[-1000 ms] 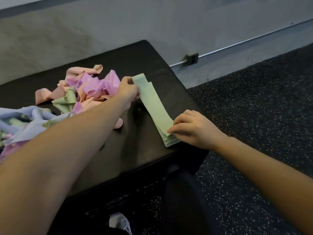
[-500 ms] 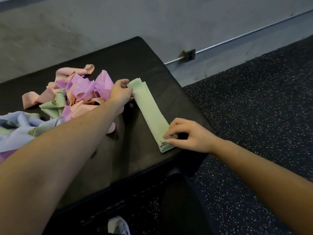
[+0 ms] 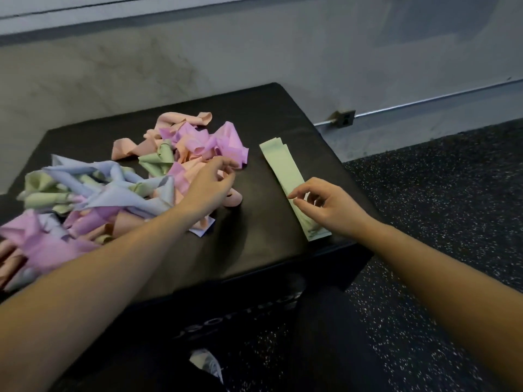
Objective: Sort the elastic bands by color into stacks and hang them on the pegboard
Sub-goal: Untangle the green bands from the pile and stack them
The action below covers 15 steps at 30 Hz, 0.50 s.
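Note:
A flat stack of green elastic bands lies lengthwise on the right part of the black padded box. My right hand hovers over the stack's near end, fingers loosely curled, fingertips close to the top band. A tangled pile of pink, purple, peach, green and blue bands covers the box's left and middle. My left hand reaches over the pile's right edge, fingers bent above peach and purple bands, holding nothing that I can see. No pegboard is in view.
A grey wall with a metal rail rises behind the box. Speckled black rubber floor spreads to the right. A shoe shows below the box's near edge.
My left hand let go of the green stack's far end and moved left to the tangled pile. My right hand lifted slightly at the stack's near end. The view shifted, showing more pile.

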Each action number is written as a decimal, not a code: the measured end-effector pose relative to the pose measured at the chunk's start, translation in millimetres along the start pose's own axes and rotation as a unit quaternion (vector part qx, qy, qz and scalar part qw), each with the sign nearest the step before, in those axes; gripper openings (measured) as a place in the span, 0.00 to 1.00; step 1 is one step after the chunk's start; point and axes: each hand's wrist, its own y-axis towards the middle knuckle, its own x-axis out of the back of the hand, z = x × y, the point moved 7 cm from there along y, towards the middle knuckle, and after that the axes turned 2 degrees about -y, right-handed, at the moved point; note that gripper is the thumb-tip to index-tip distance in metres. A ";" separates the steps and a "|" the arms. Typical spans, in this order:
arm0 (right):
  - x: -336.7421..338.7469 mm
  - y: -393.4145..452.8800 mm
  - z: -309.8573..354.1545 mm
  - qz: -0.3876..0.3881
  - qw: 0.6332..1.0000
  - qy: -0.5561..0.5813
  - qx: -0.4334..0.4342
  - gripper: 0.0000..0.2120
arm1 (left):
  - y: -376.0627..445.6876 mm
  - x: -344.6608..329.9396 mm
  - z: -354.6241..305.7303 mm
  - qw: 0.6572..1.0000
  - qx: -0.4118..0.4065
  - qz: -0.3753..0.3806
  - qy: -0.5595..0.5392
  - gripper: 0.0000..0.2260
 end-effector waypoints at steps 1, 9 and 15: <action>-7.3 2.9 9.4 0.008 1.000 -0.004 0.005 0.06 | -11.0 13.6 4.3 1.000 -0.019 -0.007 0.013 0.09; -79.9 33.5 77.1 0.096 0.995 -0.026 0.029 0.11 | -83.9 126.9 78.5 0.965 -0.071 -0.077 0.239 0.11; -141.7 65.7 112.0 0.138 0.989 -0.026 0.050 0.10 | -110.3 183.2 140.7 0.944 -0.018 -0.097 0.316 0.26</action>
